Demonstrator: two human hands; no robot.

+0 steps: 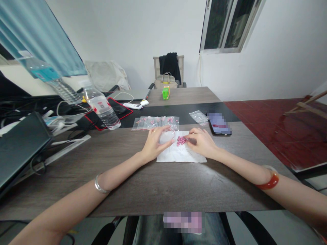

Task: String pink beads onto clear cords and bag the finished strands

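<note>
The pink beads [181,141] are lying heaped on the white paper [181,157], back from the middle of the surface's [163,190] near edge. The right hand [203,143] is touching the heap's right side with its fingertips; whether it is pinching a bead, I cannot tell. The left hand [153,142] is curving its thumb and fingers about a thin loop [174,132] beside the beads, and whether it is grasping that is unclear too. The step in hand is seeming to be singling out beads; the next move is probably calling for a light pinch, without scattering the heap. Bare room is stretching from the paper to the near edge. Beyond the paper, the bags [156,122] are bordering the hands' room, while the phone [219,123] is sitting toward the right edge and the bottle [102,107] is standing toward the left.
</note>
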